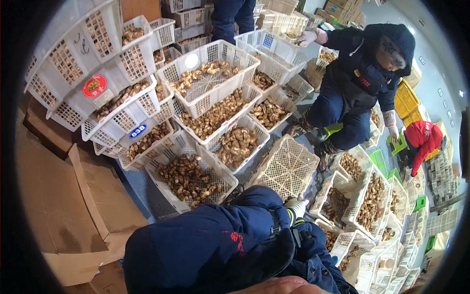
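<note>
My right hand (297, 206), in a white glove with a striped green-yellow cuff, is just past my dark blue jacket. Its fingers are bent and partly hidden; a small brown shape shows beside them, too small to name. Right beyond it is an upturned white lattice crate (285, 166), its base facing up. To its right, a white crate (320, 208) holds brown knobbly pieces that look like mushrooms. Left of my knee, another crate (161, 183) carries a heap of the same pieces (188, 179). My left hand is out of view.
White crates of brown pieces (215, 115) stand stacked ahead and at left (73, 59). Cardboard boxes (58, 215) stand at near left. A co-worker in dark clothes (350, 83) with gloves sits ahead right; a person in red (423, 139) bends farther right. More crates (364, 259) line the right.
</note>
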`<state>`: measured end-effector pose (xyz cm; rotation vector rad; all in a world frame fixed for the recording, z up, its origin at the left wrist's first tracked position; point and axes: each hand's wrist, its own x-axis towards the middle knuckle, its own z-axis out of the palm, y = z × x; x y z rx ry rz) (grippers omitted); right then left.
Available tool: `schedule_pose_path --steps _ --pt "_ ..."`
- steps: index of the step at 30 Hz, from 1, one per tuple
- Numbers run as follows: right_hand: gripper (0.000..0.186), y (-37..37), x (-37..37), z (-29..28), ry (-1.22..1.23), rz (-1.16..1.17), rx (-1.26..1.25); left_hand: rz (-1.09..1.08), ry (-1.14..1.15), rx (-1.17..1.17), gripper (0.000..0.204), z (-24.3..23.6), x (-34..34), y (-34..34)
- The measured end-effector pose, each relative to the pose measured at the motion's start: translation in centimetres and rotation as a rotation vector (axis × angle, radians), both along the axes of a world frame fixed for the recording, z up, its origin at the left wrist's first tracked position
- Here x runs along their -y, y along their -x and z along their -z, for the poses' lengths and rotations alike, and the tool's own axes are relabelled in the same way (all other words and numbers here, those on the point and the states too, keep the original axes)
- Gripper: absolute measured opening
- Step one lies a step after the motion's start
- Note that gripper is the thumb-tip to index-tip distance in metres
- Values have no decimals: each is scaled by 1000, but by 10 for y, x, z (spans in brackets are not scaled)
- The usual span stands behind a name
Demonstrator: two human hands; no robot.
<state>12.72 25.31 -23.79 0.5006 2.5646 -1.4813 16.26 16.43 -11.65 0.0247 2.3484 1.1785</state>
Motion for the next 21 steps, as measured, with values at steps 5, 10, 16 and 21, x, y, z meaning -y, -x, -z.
schedule_pose_path --steps 5,10,16,21 --pt "27 -32 65 -152 13 334 297 84 -29 40 37 7 -12 -10" --pt "25 -20 -17 -18 -895 29 162 221 -36 -1 37 -4 -22 -14" --pt "25 -51 110 -223 -753 329 382 319 -55 22 36 17 -26 -32" --pt "41 -33 -26 -83 -70 815 358 451 -55 -54 36 -10 -31 -30"
